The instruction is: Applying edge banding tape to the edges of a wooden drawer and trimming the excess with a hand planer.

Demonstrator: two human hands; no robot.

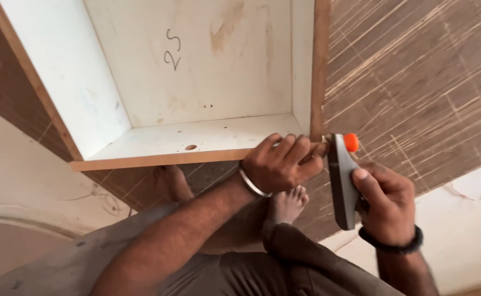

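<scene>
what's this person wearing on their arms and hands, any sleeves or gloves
No gloves and no sleeves in view: both forearms and hands are bare. The left hand has a thin, plain silver-coloured metal bangle round the wrist. The right hand has a thicker black band round its wrist. No rings can be made out on the fingers.

Scratched brown laminate sheet [416, 82] on pale floor [21, 181]
</scene>
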